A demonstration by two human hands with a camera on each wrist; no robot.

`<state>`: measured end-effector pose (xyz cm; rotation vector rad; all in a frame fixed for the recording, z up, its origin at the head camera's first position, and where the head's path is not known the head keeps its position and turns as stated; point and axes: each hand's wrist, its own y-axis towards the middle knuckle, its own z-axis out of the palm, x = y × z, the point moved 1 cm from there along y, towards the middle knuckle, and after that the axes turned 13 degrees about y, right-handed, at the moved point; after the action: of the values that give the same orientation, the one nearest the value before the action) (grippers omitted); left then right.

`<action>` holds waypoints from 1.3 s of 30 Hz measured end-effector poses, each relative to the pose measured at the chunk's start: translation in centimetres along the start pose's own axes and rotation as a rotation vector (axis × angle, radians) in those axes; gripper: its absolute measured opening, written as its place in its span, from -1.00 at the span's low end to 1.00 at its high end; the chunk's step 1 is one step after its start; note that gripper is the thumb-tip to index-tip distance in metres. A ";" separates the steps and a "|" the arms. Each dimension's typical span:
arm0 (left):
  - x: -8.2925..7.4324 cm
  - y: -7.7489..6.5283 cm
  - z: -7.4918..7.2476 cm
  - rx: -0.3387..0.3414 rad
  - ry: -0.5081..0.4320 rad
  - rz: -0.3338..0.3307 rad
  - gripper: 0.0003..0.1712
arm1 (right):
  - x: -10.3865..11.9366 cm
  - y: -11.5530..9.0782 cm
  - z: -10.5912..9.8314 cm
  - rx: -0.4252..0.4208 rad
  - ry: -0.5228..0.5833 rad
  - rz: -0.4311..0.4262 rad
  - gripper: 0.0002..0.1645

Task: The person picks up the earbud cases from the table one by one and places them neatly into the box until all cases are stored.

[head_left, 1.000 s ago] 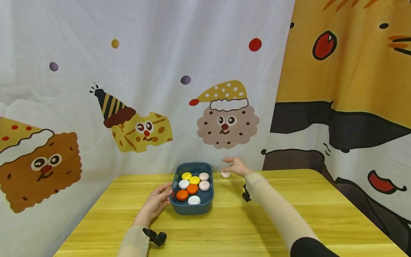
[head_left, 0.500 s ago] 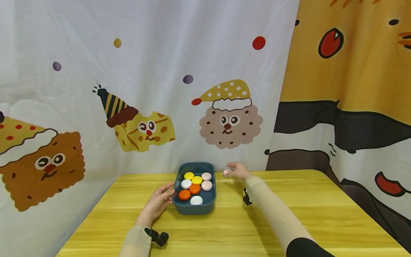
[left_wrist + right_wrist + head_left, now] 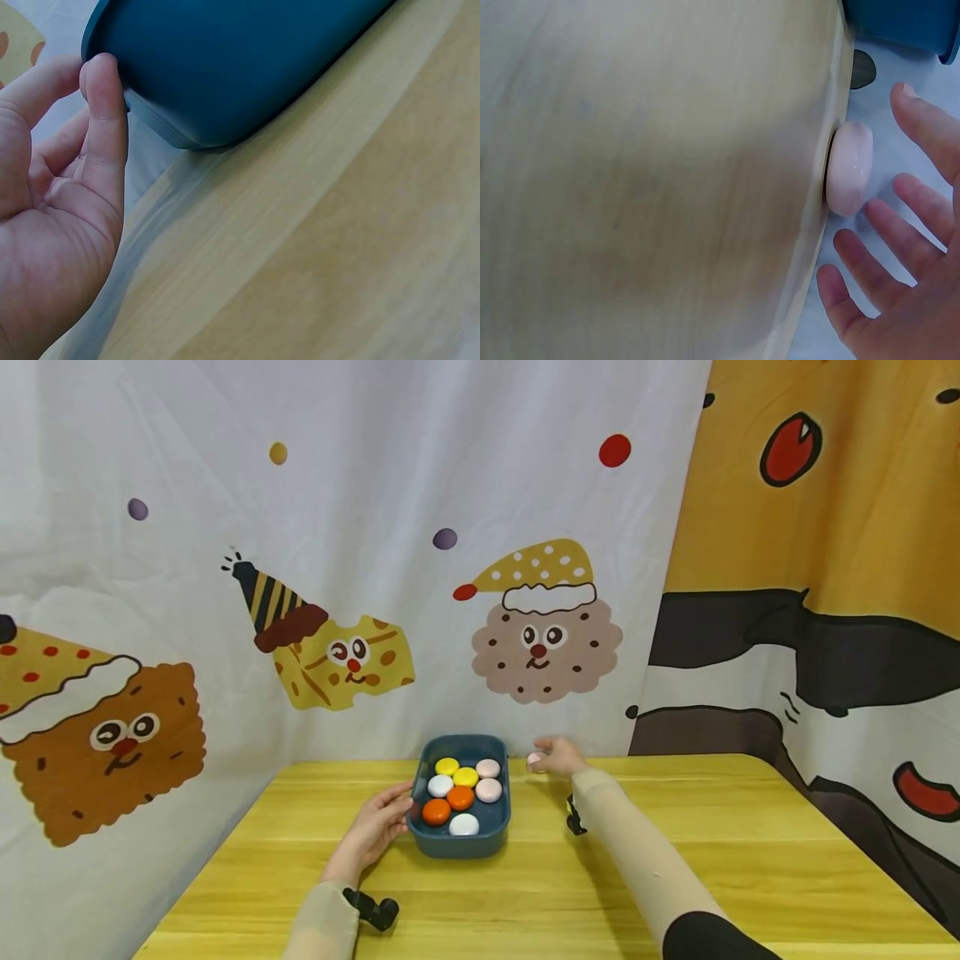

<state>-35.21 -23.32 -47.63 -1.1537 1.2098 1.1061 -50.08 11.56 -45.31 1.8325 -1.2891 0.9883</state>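
In the head view a dark blue-green rectangular box (image 3: 459, 846) stands on the table, holding several glossy rounded discs in yellow, orange, white and pale pink. My left hand (image 3: 377, 824) pinches its left rim, with fingertips (image 3: 105, 82) against the outer wall. Right of the box, near the table's back edge, lies a loose pale pink disc (image 3: 849, 169), partly covered by my right hand (image 3: 561, 758) in the head view. The right wrist view shows that hand with fingers apart and the thumb (image 3: 926, 124) spread; the disc sits beside the fingertips, not gripped.
The wooden table (image 3: 480, 910) ends at a white printed curtain (image 3: 360, 527) right behind the box and loose disc. Another curtain, in orange and black (image 3: 750, 527), hangs at the right. A small camera sits on each wrist.
My right hand has lowered toward the loose pink disc, its fingers now around it. The left hand stays at the box's rim. The whole head view has shifted slightly.
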 end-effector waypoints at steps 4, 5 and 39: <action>0.0 0.0 0.0 -0.014 0.008 0.001 -0.37 | -0.2 0.3 0.3 -0.022 -0.018 -0.001 -0.25; 0.0 -0.1 0.0 -0.017 0.007 0.003 -0.37 | -0.3 0.4 0.3 -0.027 -0.027 0.000 -0.25; -0.2 -0.1 0.1 0.008 0.017 0.008 -0.34 | 0.4 -2.8 -0.3 -0.013 -0.062 0.066 -0.55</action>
<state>-35.09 -23.22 -47.41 -1.1553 1.2322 1.0981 -47.39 12.38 -45.08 1.8343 -1.3972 0.9628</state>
